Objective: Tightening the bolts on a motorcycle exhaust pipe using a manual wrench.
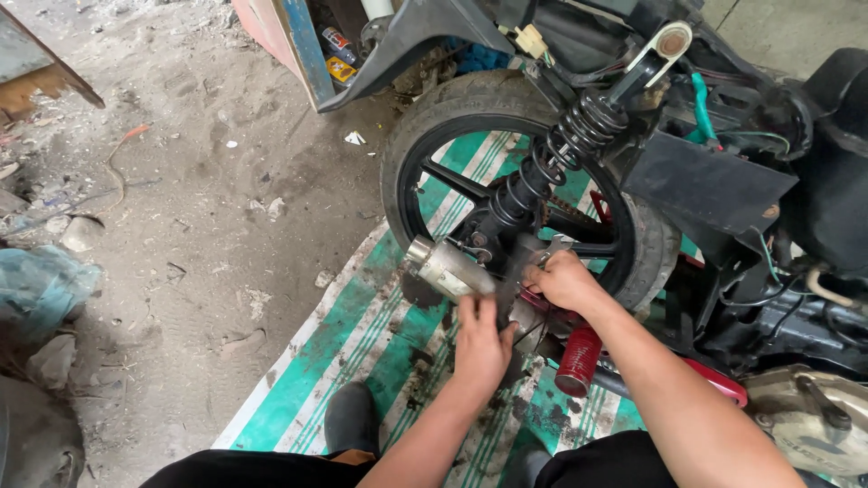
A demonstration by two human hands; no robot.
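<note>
Currently, both bare hands work at the rear wheel hub of a motorcycle standing on a green-and-white striped mat (344, 352). The left hand (482, 342) lies palm-down on the dull silver cylindrical metal exhaust muffler (448, 268), fingers curled over its rearward section; the grip is partly closed around the muffler body. The right hand (565, 280) sits just beside the left grip, on its far side, nearer the hub. Its fingers are folded shut around a small silver metal tool (553, 246), of which only the tip shows above the knuckles; the tool type cannot be determined.

Directly above the right grip, the black coil-spring shock absorber (551, 163) runs diagonally upward to its top mount. Behind both grips stands the black spoked rear wheel with rubber tyre (470, 99). Below the right grip, touching the forearm, a red ribbed cylindrical footpeg (579, 361) projects outward. The muffler extends from the left grip toward the dusty concrete floor (199, 199). A black shoe (353, 417) rests on the mat beneath the left forearm.
</note>
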